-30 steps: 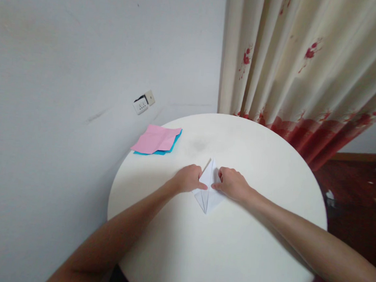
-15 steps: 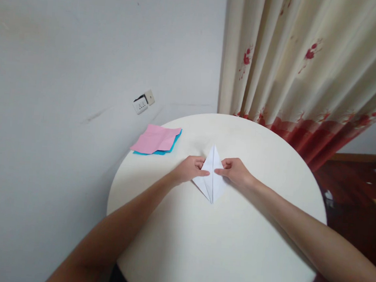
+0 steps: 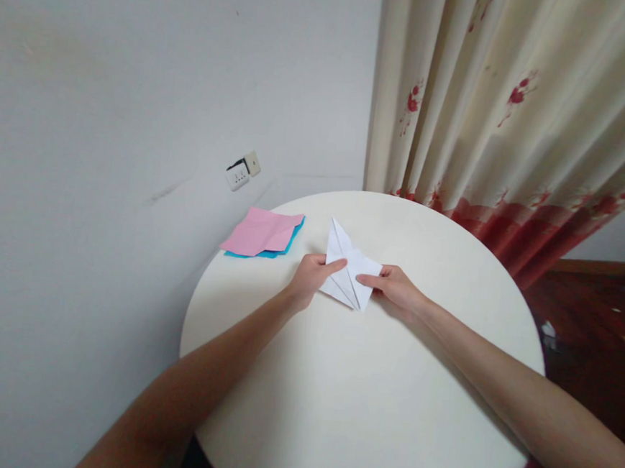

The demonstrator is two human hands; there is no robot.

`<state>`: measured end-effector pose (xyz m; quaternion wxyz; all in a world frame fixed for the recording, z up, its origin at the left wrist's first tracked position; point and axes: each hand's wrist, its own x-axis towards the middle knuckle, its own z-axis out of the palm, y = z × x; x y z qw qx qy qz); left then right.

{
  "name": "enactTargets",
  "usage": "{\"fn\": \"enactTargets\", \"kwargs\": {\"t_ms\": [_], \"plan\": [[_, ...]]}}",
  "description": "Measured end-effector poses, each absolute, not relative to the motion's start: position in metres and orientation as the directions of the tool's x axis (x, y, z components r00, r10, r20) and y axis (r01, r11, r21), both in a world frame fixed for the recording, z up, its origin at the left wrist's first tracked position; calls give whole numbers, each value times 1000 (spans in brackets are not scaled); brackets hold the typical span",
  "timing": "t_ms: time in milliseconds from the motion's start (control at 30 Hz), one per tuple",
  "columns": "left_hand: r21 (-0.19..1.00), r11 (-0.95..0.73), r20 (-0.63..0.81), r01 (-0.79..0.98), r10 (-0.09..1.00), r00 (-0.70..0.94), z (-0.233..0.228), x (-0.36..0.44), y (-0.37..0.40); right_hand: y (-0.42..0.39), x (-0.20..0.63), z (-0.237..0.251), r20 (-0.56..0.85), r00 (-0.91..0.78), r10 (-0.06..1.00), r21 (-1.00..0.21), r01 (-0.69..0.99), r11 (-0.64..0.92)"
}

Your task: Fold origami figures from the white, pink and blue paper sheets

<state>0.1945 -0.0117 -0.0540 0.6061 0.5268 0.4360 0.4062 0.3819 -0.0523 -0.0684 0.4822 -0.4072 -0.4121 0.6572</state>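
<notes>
Now your folded white paper (image 3: pixel 349 269) sits farther from you on the round counter (image 3: pixel 364 397) than it did a second ago, and it has turned: the long point that faced away along your midline half a second back now leans up and to your left, toward the coloured sheets. One flap stands lifted off the surface rather than lying flat (the upper tip is clearly raised). Judged from this, you are partway through a fold, opening or turning the piece rather than creasing it down.

Your left hand (image 3: pixel 312 274) pinches the paper's left edge, thumb laid on top and fingers beneath. Your right hand (image 3: pixel 392 287) pinches the right corner, its grip pressed together on the sheet. Both hands rest low over the counter, just beside each other with the paper between them.

No container shows anywhere in view. The nearest loose stock is a pink sheet (image 3: pixel 261 231) lying on a blue sheet (image 3: pixel 290 243) at the counter's far left edge, well apart from your hands. Behind stand a wall with a socket (image 3: pixel 242 170) and a flowered curtain (image 3: pixel 495 111).
</notes>
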Motion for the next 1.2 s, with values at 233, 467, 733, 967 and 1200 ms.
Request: {"fn": "enactTargets", "kwargs": {"t_ms": [233,467,733,967,1200], "plan": [[982,173,-136,-76,927,350,-55,197,-15,-55,378,-69,-117,-169,979,-949,-271,-160],[984,111,-80,-138,974,213,-62,202,-14,-59,370,-74,-128,-254,959,-933,-296,-203],[977,161,-114,-142,951,289,-51,196,-12,-60,373,-73,-76,-308,948,-988,-104,-113],[980,12,35,-198,973,230,-45,179,14,-61,372,-70,-101,-332,938,-993,-21,-115],[964,-42,76,-262,990,121,-44,168,30,-62,372,-69,-152,-328,932,-988,17,-155]]}}
